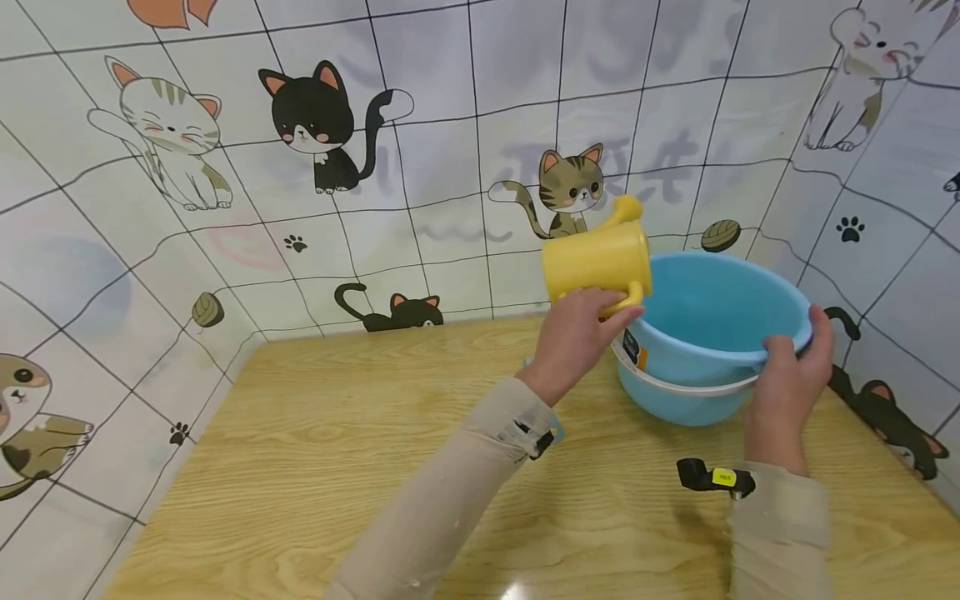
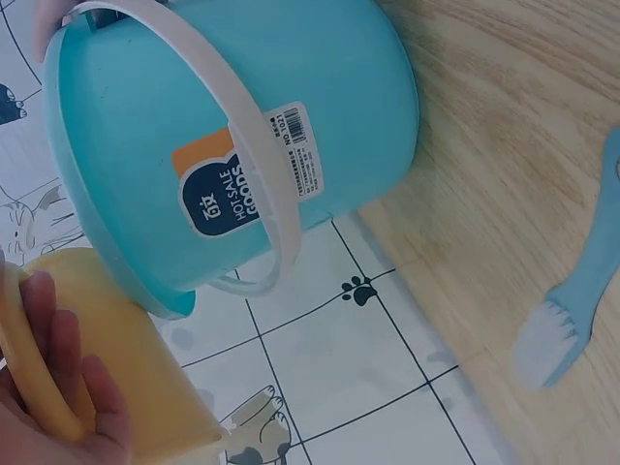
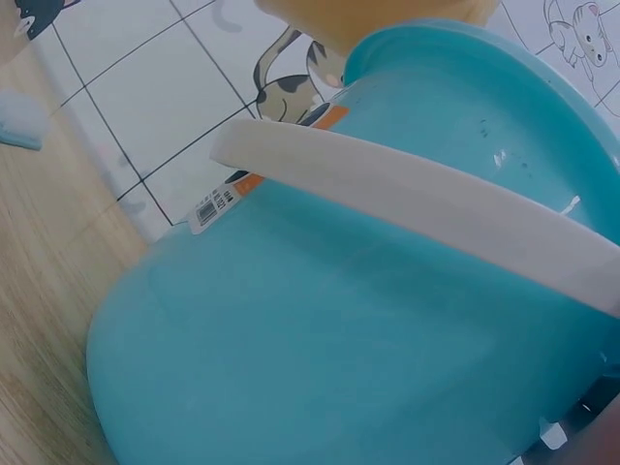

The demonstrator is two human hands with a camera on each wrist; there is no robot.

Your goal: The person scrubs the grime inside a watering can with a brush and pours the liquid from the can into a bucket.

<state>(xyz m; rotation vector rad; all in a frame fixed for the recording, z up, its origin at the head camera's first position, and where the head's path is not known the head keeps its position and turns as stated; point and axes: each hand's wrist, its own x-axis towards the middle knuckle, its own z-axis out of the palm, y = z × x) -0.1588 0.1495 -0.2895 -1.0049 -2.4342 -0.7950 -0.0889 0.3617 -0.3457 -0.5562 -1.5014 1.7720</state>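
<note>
My left hand (image 1: 573, 337) grips the handle of a yellow watering can (image 1: 596, 260), fingers curled through the loop in the left wrist view. The can is tipped on its side beside the bucket's left rim, its rose end pointing right. A light blue bucket (image 1: 693, 400) with a white carrying handle (image 3: 407, 189) stands on the table. Its handle hangs down against the outer wall. My right hand (image 1: 791, 387) holds the bucket's right rim, thumb at the front and fingers over the edge. Small wet drops show inside the bucket in the right wrist view.
A blue brush (image 2: 586, 252) with white bristles lies on the wood-grain table (image 1: 360, 450), mostly hidden by my left arm in the head view. Cat-print sheeting (image 1: 442, 208) rises behind the table and at both sides. The bucket stands near the back right.
</note>
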